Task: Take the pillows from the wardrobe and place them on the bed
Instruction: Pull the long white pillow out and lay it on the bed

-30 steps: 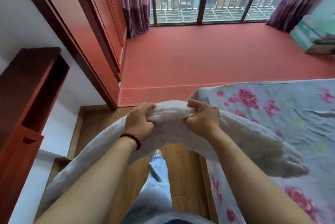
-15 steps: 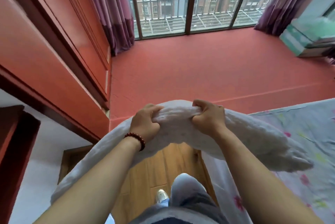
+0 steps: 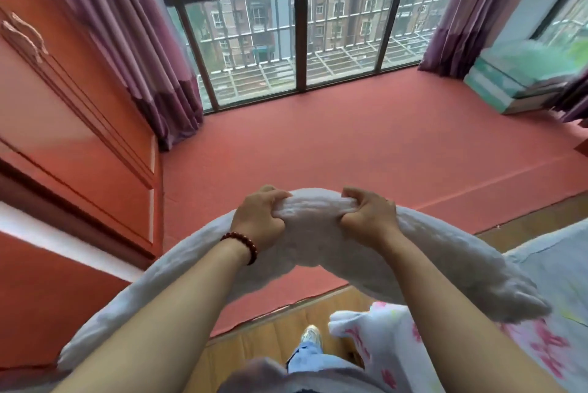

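Observation:
A long white pillow (image 3: 313,227) sags in an arch in front of me, its ends drooping to both sides. My left hand (image 3: 259,219) grips its top edge left of centre, a dark red bead bracelet on that wrist. My right hand (image 3: 367,217) grips the same edge a little to the right. The bed (image 3: 553,265), covered by a pale sheet with pink flowers, lies at the lower right, and the pillow's right end hangs over its corner. The red wardrobe (image 3: 73,125) stands at the left with its doors shut.
A raised red carpeted platform (image 3: 350,144) runs to a large barred window (image 3: 299,26) flanked by purple curtains (image 3: 143,42). Stacked boxes (image 3: 515,84) sit at the far right. Wooden floor (image 3: 276,332) and my shoe (image 3: 310,337) show below the pillow.
My view has swung up and left toward the window and wardrobe, so the bed has slid to the lower right. Both hands keep the same grip on the pillow.

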Action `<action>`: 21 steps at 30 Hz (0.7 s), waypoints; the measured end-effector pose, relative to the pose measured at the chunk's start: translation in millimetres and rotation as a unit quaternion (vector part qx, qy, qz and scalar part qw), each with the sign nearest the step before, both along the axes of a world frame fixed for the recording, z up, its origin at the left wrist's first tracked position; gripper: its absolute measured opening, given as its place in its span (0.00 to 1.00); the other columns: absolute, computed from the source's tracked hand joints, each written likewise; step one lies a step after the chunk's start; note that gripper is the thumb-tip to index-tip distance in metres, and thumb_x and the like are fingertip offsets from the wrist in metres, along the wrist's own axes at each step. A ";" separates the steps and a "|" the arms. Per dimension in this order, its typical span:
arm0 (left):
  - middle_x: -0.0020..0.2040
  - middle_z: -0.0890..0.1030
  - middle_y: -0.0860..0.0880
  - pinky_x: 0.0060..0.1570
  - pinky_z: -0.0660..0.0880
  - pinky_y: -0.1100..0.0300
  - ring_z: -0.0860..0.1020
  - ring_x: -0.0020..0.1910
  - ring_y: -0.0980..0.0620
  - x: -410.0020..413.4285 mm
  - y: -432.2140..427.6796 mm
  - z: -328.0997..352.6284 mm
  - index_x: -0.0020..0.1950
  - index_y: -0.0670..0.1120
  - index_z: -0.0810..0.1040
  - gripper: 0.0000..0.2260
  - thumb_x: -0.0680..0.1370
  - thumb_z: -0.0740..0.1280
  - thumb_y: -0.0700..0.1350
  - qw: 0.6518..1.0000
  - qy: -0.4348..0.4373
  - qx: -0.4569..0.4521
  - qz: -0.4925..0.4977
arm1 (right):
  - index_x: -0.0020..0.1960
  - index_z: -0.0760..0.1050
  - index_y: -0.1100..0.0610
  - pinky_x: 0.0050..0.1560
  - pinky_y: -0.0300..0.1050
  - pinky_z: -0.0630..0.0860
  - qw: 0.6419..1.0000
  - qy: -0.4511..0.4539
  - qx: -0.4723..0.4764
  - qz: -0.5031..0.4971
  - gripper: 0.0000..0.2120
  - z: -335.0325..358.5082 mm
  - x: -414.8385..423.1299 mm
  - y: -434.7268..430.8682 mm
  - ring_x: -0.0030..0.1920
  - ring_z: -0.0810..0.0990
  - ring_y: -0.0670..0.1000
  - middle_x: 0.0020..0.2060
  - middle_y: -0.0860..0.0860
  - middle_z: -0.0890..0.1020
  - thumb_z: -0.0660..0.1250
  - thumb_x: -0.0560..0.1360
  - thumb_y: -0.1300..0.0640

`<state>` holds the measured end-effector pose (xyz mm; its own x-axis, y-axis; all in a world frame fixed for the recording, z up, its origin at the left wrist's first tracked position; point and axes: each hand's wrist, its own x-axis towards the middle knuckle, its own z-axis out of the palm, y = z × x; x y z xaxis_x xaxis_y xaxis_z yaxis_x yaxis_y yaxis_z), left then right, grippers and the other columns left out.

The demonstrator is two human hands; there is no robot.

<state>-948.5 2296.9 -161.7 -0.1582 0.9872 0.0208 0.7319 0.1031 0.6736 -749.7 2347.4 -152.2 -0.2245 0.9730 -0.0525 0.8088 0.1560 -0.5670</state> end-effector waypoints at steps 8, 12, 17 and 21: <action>0.49 0.78 0.50 0.51 0.70 0.59 0.76 0.51 0.47 5.7 152.5 12.6 0.55 0.48 0.78 0.23 0.64 0.60 0.32 0.999 0.033 0.014 -0.035 | 0.33 0.67 0.48 0.59 0.47 0.61 0.998 -0.008 -0.017 -0.053 0.10 21.6 4.1 129.6 0.45 0.78 0.56 0.28 0.45 0.74 0.55 0.52 0.53; 0.40 0.77 0.50 0.40 0.67 0.57 0.75 0.43 0.43 17.7 235.8 5.7 0.45 0.51 0.74 0.15 0.64 0.60 0.35 0.994 0.079 -0.016 -0.075 | 0.33 0.68 0.51 0.55 0.48 0.62 0.995 -0.016 -0.011 -0.095 0.09 18.2 14.8 194.7 0.37 0.72 0.53 0.25 0.45 0.73 0.55 0.52 0.54; 0.36 0.74 0.53 0.38 0.63 0.60 0.72 0.38 0.47 38.3 341.9 -4.0 0.43 0.55 0.69 0.14 0.65 0.60 0.37 0.986 0.075 -0.037 -0.147 | 0.33 0.68 0.55 0.49 0.49 0.67 0.985 -0.023 0.029 -0.169 0.11 9.6 34.8 274.2 0.35 0.72 0.58 0.23 0.50 0.72 0.55 0.52 0.55; 0.36 0.73 0.53 0.35 0.62 0.58 0.71 0.38 0.46 55.4 420.4 -1.0 0.43 0.53 0.67 0.14 0.64 0.59 0.36 0.975 0.064 -0.036 -0.211 | 0.40 0.71 0.56 0.46 0.46 0.64 0.970 -0.024 0.035 -0.238 0.17 10.8 49.6 333.6 0.37 0.74 0.59 0.27 0.53 0.78 0.55 0.52 0.56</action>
<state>-893.1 2717.3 -162.7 0.2619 0.9633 -0.0587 0.7968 -0.1815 0.5764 -700.1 2681.0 -141.4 0.2515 0.9677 0.0190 0.8246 -0.2039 -0.5277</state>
